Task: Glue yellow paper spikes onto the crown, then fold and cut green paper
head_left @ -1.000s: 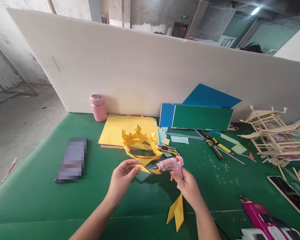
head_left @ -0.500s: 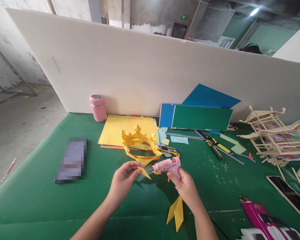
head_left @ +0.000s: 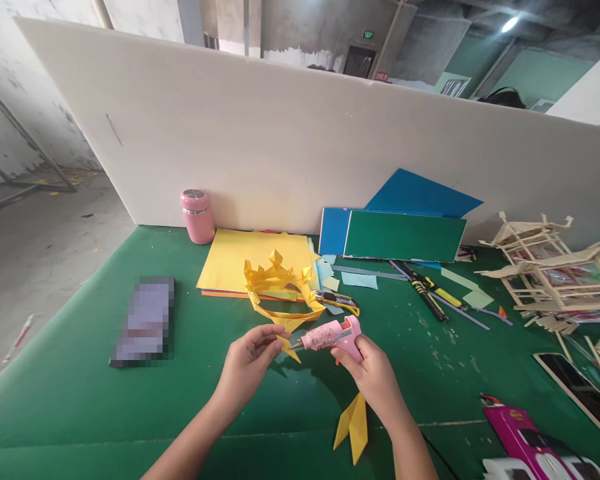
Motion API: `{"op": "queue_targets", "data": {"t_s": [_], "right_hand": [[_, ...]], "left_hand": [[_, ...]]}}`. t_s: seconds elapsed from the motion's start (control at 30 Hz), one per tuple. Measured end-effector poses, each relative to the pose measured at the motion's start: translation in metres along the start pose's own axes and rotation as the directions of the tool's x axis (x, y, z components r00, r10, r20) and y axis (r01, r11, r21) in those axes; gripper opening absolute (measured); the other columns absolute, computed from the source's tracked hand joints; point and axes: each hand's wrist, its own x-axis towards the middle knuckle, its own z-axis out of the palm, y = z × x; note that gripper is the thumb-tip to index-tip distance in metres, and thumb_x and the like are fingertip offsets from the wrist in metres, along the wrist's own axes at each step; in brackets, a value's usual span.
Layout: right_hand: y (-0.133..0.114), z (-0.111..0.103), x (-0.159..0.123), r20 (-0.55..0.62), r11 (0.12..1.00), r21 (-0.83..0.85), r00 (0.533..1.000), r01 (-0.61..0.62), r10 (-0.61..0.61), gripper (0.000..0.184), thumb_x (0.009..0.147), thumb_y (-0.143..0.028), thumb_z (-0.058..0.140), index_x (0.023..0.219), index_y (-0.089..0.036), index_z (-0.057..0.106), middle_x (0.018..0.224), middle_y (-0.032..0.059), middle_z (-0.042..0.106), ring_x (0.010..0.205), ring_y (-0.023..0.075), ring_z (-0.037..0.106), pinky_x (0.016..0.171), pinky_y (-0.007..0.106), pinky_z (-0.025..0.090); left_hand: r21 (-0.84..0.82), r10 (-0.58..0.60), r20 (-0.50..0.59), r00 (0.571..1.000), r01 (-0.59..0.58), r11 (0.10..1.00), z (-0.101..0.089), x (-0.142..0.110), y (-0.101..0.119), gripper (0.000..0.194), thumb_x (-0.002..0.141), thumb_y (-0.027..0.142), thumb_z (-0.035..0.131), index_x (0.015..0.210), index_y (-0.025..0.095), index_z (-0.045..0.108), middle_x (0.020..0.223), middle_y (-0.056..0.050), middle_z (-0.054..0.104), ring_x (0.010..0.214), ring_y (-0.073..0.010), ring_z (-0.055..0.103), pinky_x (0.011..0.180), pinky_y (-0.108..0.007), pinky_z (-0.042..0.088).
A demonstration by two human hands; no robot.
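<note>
Between thumb and fingers, my left hand (head_left: 254,358) pinches a small folded piece of yellow paper (head_left: 290,349). My right hand (head_left: 371,367) is wrapped round the handle of a pink hot glue gun (head_left: 330,335). The gun's metal nozzle points left and lies over the folded paper; whether it touches cannot be made out. Just beyond my hands stands a folded yellow paper crown (head_left: 280,287). Another folded yellow paper piece (head_left: 351,427) lies below my right hand.
A stack of yellow paper (head_left: 230,263), a pink thermos (head_left: 198,217) and a phone (head_left: 145,320) are on the left. A utility knife (head_left: 337,301) lies by the crown. Rightward are green and blue boards (head_left: 405,235), pliers-like tools (head_left: 427,298), a wooden stick model (head_left: 555,267) and a magenta power strip (head_left: 523,433).
The glue gun has shifted slightly left, and its nozzle now overlaps the folded yellow paper. My left hand has hardly moved.
</note>
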Motion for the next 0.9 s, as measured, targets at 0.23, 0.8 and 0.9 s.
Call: {"op": "queue_targets", "data": {"t_s": [0.23,0.8,0.9], "right_hand": [[-0.002,-0.002,0.000,-0.023,1.000,-0.017,1.000,0.015,-0.015,0.058,0.075,-0.076,0.043,0.070,-0.021,0.059,0.067,0.0079,0.065,0.061,0.0229,0.061,0.052,0.029,0.047],[0.034,-0.018,0.005,-0.237,0.960,-0.154,0.952,-0.235,0.195,0.052,0.072,-0.075,0.044,0.060,-0.025,0.051,0.059,0.0076,0.065,0.051,0.0233,0.056,0.044,0.029,0.035],[0.039,-0.014,0.006,-0.275,0.954,-0.246,0.956,-0.173,0.103,0.058,0.075,-0.079,0.035,0.056,-0.025,0.047,0.054,0.0078,0.060,0.051,0.0232,0.054,0.046,0.030,0.034]], "left_hand": [[0.002,-0.005,0.006,1.000,0.005,1.000,-0.001,0.000,0.000,0.023,0.067,0.037,0.069,0.082,0.019,0.069,0.086,-0.006,0.076,0.076,-0.0204,0.070,0.071,-0.030,0.057],[-0.187,-0.021,-0.135,0.991,-0.005,0.982,-0.002,0.003,0.003,0.029,0.053,0.030,0.081,0.075,0.019,0.065,0.070,0.001,0.065,0.067,-0.0155,0.063,0.064,-0.028,0.057],[-0.193,-0.019,-0.150,0.988,-0.010,0.981,-0.004,0.004,0.002,0.028,0.053,0.029,0.081,0.073,0.019,0.064,0.070,0.000,0.065,0.069,-0.0155,0.064,0.066,-0.028,0.056]]}}
